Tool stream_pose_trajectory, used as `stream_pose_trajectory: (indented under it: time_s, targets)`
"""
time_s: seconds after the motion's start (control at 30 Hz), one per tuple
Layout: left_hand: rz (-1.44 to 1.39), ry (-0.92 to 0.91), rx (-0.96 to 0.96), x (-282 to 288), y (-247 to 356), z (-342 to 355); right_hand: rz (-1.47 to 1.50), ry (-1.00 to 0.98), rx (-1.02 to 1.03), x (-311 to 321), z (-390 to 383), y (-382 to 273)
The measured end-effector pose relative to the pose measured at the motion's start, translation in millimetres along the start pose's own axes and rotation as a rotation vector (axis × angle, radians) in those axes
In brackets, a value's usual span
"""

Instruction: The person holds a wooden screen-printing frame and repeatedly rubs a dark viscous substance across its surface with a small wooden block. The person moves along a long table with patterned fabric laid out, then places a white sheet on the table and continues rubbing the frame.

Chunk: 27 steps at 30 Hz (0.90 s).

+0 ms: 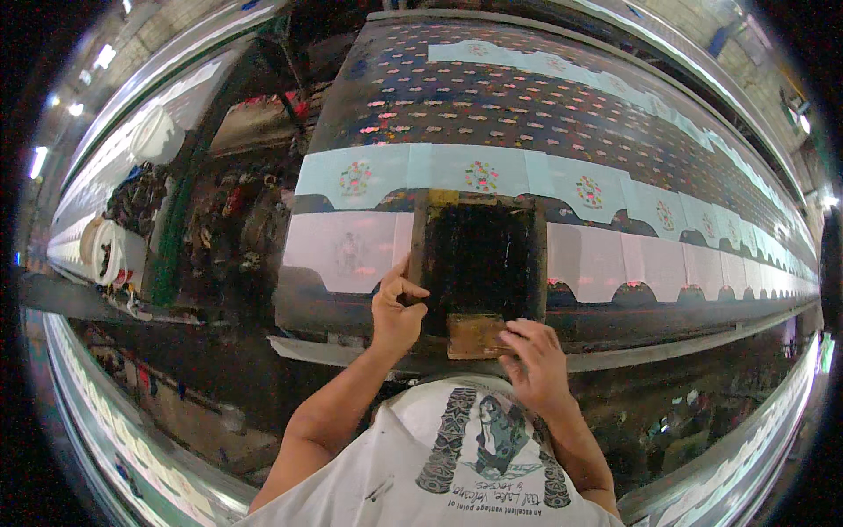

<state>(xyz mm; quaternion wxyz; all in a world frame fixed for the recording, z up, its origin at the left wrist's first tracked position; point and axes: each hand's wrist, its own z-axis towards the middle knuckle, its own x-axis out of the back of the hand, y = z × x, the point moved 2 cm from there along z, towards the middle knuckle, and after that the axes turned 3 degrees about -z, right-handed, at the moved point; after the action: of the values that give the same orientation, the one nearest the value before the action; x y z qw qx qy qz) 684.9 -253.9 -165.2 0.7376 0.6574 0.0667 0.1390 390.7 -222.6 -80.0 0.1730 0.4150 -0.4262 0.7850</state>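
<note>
A worker in a white printed T-shirt [421, 474] stood at the near edge of a long dark table [312, 309], w/ a dark framed panel [483, 255] lying across the near row of pcs., btwn both hands. The left hand [399, 316] was at the panel's left rail, index finger straight along it, other fingers curled, thumb apart from the index; whether it gripped the rail, can't tell. The right hand [538, 360] was at the right end of a brown wooden block [472, 337] at the panel's near end; its fingers were bent & close together, slightly blurred, & a firm hold couldn't be confirmed.

Work looked part-done. The pale blue pcs. [518, 167] just beyond bore round multicolored prints, as did, less clearly, a far blue strip [527, 61]. In the near row, a pink pc. [307, 241] left of the panel showed only a faint greyish print; the pink pcs. to the right [654, 263] showed none that could be made out, so that run was prob. what was left. Whatever lay under the panel was hidden.

Containers: 2 white buckets, one nearer [127, 253], one farther [160, 136], stood well off to the left; contents of both couldn't be told.
</note>
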Motion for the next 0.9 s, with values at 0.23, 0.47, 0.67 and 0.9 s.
stream_pose_trajectory:
  time_s: [0.23,0.47,0.67,0.9]
  targets:
    - [-0.086,-0.001,0.034,-1,-17,3,-0.196,-0.211,0.297,-16,45,-21]
    - [0.085,-0.021,0.031,-4,-6,1,-0.004,-0.575,0.107,19,117,-1]
    - [-0.171,-0.01,0.105,-2,-23,1,-0.083,-0.438,0.09,2,197,48]
    - [-0.165,0.017,0.015,-2,-20,0,-0.114,-0.25,0.007,-23,214,61]
